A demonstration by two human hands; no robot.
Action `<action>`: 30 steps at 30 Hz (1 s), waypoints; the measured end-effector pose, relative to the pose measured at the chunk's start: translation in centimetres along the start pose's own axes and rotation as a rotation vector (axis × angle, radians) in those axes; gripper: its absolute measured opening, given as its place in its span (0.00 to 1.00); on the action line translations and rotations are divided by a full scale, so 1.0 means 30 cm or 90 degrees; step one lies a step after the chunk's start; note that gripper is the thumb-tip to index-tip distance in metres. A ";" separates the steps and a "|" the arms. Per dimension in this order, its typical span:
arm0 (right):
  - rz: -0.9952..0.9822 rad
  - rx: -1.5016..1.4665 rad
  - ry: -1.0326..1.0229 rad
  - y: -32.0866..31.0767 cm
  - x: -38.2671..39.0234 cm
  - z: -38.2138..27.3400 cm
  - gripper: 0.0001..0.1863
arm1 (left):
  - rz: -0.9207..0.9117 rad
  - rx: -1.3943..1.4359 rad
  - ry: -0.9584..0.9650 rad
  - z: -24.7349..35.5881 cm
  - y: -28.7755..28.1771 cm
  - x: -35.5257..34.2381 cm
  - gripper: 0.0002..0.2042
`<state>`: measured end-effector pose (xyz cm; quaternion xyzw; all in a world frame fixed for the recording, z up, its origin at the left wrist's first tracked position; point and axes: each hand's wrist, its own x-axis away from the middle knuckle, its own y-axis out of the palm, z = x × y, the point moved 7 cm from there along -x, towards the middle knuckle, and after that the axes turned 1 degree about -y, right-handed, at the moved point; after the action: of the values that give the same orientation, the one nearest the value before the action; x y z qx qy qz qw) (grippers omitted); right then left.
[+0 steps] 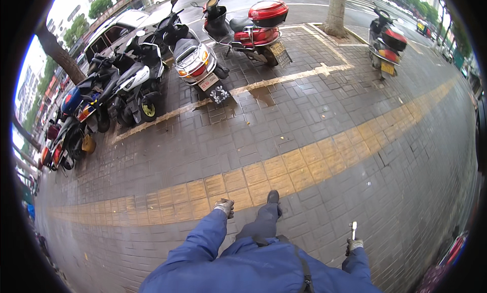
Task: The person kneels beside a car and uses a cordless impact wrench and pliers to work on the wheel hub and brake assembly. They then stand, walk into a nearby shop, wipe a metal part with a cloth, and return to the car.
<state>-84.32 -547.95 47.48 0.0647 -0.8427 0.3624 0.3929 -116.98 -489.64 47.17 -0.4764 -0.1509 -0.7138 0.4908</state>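
My right hand [355, 247], in a dark work glove, is wrapped round a silver ratchet wrench [354, 228]. Its rounded head points up and away from me, out to the right of my body. My left hand [224, 208] wears a greyish glove and hangs in front of me over the yellow paving strip. Its fingers are curled into a loose fist, and no object shows in it. Both arms are in blue sleeves. One dark shoe [274, 197] is stretched forward at the strip's near edge.
Wet brick paving [314, 232] surrounds me, crossed by a yellow tactile strip [253, 179]. Ahead stand a silver scooter [195, 59], a red scooter [251, 37] and a lone scooter [388, 47]. Several more motorbikes [134, 80] crowd the left. A tree trunk [336, 14] rises beyond.
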 end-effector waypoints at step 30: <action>-0.055 0.092 -0.093 0.111 -1.856 -3.044 0.15 | 0.043 0.035 -0.016 2.533 1.574 -1.119 0.07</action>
<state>8.60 -494.89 45.28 0.1554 -0.8371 0.3993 0.3402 -34.52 -441.38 45.50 -0.4763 -0.1607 -0.6862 0.5258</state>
